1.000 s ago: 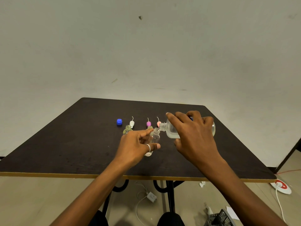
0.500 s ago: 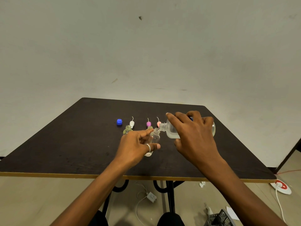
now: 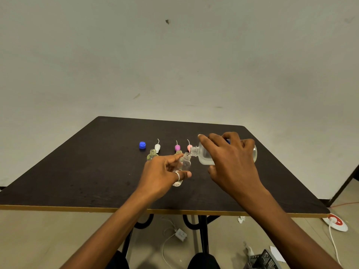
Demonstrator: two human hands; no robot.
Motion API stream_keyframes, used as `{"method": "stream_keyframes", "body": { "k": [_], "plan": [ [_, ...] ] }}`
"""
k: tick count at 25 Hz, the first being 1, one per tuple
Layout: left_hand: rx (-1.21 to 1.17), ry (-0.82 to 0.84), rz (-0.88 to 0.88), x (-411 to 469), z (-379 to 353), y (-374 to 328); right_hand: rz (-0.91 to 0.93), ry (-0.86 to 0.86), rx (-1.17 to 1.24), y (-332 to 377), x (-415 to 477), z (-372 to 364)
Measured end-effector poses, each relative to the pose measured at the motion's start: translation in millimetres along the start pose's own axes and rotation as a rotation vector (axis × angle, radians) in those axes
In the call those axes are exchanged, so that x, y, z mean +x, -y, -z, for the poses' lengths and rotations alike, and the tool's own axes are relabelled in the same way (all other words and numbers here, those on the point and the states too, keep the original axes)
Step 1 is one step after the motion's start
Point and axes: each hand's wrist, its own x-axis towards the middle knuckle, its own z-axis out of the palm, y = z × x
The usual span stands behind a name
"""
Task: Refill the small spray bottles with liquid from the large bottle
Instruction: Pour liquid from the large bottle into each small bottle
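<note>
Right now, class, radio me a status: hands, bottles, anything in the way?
Left hand grips small bottle, tilted. Right hand tips large bottle, mouth to mouth. Spray tops behind, not obstructing.

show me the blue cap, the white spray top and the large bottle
blue cap (image 3: pixel 142 145), head view, on its top face
white spray top (image 3: pixel 157 147), head view, on its rounded body
large bottle (image 3: pixel 204 159), head view, on its clear shoulder by the neck

Dark counter (image 3: pixel 77 181) is standing against a pale wall (image 3: pixel 174 65). A white adapter (image 3: pixel 180 234) is lying on the floor (image 3: pixel 48 239) beneath; a black crate (image 3: pixel 260 261) is sitting lower right.
</note>
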Motion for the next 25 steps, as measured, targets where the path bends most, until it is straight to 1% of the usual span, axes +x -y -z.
{"method": "stream_keyframes", "body": {
  "k": [25],
  "plan": [
    [-0.014, 0.006, -0.006, -0.1, -0.1, 0.2, 0.002, -0.005, 0.002, 0.3, 0.4, 0.0]
  ]
}}
